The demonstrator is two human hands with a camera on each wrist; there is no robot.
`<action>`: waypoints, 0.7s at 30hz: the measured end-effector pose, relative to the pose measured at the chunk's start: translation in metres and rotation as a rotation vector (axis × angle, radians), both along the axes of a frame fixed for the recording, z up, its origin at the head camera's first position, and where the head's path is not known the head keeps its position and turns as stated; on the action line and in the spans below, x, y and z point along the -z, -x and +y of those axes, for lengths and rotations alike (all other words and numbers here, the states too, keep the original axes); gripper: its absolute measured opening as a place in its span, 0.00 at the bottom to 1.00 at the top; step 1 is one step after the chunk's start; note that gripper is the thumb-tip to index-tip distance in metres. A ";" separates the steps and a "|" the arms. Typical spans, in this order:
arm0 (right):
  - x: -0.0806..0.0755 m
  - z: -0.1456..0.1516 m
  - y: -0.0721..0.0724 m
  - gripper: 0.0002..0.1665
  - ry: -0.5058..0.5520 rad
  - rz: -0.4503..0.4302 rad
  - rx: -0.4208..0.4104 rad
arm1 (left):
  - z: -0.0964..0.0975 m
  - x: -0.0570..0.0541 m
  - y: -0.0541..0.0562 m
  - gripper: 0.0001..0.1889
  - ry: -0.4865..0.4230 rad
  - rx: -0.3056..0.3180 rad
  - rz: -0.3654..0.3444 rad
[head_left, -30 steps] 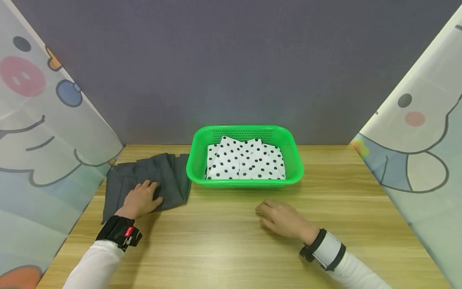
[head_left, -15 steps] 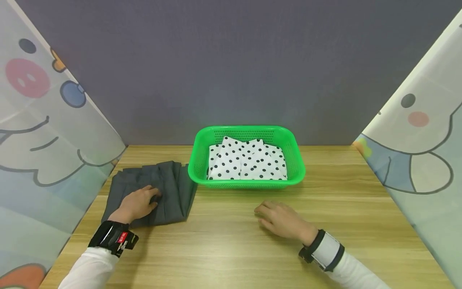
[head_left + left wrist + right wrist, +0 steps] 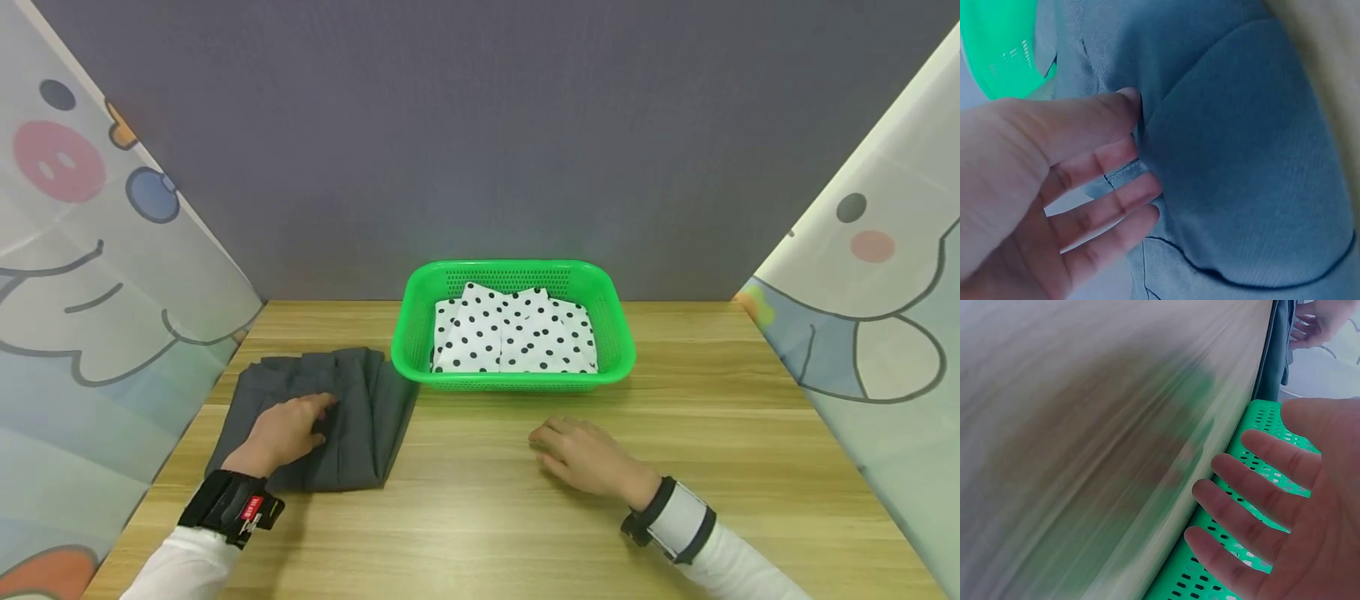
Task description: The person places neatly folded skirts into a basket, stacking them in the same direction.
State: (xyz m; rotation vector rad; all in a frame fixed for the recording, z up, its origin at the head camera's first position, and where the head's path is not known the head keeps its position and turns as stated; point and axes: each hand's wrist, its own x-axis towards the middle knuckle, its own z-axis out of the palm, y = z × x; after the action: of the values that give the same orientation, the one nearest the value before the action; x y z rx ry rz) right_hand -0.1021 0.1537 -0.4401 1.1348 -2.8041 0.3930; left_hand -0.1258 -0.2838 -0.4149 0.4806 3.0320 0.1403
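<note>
A folded dark grey garment (image 3: 352,442) with stitched seams lies at the table's left, its inner edge close to the green basket. My left hand (image 3: 281,433) rests on it, thumb and fingertips touching the fabric. The left wrist view shows the extended fingers (image 3: 1100,212) against the grey garment (image 3: 1254,156), which creases beside the thumb tip. On the bare wood in front of the basket, my right hand (image 3: 588,457) holds nothing. In the right wrist view, the fingers (image 3: 1260,487) are spread and loosely bent.
A green perforated plastic basket (image 3: 513,382) stands at the back centre of the wooden table (image 3: 480,517). Inside it lies folded white fabric (image 3: 517,337) with black dots. A grey panel (image 3: 480,150) rises behind, with cartoon-printed sheets on both sides.
My left hand has moved toward the table's front, dragging the grey garment along, and the thumb has come nearer the fingers. My right hand and the basket have stayed in place.
</note>
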 end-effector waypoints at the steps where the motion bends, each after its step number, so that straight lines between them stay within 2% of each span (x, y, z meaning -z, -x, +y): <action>1: 0.000 0.000 0.000 0.16 0.001 -0.001 -0.001 | 0.001 0.000 -0.001 0.27 0.006 0.010 0.005; 8: 0.001 0.001 0.001 0.16 0.005 -0.005 -0.009 | 0.004 0.003 -0.012 0.26 0.031 0.083 0.035; 14: 0.000 0.002 0.000 0.16 0.001 -0.008 -0.007 | 0.009 0.005 -0.022 0.27 0.024 0.104 0.037; 21: -0.003 0.001 0.000 0.16 0.006 -0.008 -0.015 | 0.012 0.010 -0.034 0.29 0.116 0.152 0.174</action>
State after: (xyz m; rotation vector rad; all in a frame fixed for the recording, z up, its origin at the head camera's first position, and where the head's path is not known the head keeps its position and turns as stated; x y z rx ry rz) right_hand -0.1017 0.1544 -0.4375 1.1562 -2.8009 0.4081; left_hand -0.0920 -0.2714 -0.4252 0.7460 3.1307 -0.0904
